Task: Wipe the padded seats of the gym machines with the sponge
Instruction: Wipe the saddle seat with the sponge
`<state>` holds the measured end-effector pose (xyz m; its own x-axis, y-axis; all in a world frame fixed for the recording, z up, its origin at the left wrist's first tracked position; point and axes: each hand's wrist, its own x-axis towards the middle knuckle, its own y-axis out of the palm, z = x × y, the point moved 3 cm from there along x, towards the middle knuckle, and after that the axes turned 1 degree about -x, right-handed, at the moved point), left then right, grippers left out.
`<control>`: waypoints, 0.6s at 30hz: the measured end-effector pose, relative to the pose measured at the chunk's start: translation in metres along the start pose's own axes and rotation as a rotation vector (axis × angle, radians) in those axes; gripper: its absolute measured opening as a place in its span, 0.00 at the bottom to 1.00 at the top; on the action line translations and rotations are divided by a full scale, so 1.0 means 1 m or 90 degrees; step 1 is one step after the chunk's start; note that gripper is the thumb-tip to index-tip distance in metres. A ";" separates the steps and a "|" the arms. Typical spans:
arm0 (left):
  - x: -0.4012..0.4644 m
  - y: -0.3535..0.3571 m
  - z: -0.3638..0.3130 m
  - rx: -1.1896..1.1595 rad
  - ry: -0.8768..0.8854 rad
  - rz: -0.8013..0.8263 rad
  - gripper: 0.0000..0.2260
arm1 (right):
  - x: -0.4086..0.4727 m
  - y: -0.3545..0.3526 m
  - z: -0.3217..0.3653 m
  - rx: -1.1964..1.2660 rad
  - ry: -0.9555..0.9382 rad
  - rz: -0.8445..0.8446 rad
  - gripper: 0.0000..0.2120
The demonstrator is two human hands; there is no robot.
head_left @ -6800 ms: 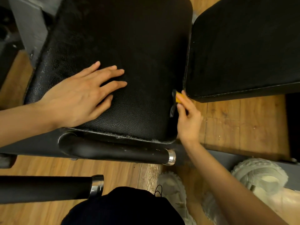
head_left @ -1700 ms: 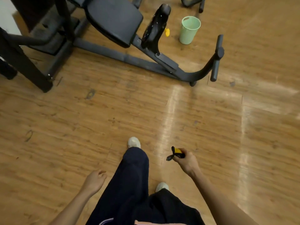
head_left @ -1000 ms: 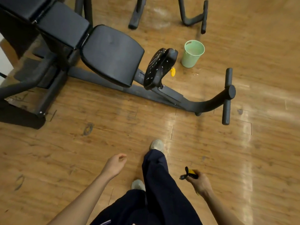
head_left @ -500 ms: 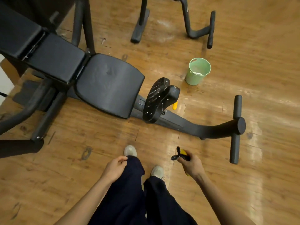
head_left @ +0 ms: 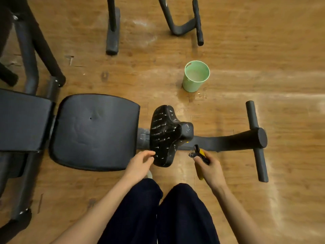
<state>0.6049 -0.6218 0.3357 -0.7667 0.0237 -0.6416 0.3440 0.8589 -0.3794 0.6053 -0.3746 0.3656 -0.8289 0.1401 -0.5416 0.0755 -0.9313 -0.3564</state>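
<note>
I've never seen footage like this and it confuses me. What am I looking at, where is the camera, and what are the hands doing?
The camera sits on a person's head, looking down, so you see their own arms and dark trousers. Below is a wooden floor with a black gym bench: a wide padded seat, and right of it a small saddle-shaped pad on the frame. A green cup stands on the floor beyond. The right hand grips a yellow sponge with a black part at its top. The left hand reaches for the small pad's near edge, fingers loosely curled; whether they touch it I cannot tell.
</note>
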 end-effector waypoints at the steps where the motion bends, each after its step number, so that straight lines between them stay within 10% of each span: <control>1: 0.010 -0.003 -0.007 0.003 0.006 0.003 0.13 | 0.006 0.001 0.004 0.020 -0.006 -0.014 0.06; 18: 0.119 0.050 -0.050 -0.142 0.023 -0.166 0.17 | 0.132 0.035 0.030 -0.075 -0.198 -0.109 0.21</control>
<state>0.5033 -0.5500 0.2736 -0.8335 -0.1964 -0.5165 0.0102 0.9291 -0.3698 0.4820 -0.3987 0.3041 -0.9626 0.1639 -0.2156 -0.0299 -0.8556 -0.5167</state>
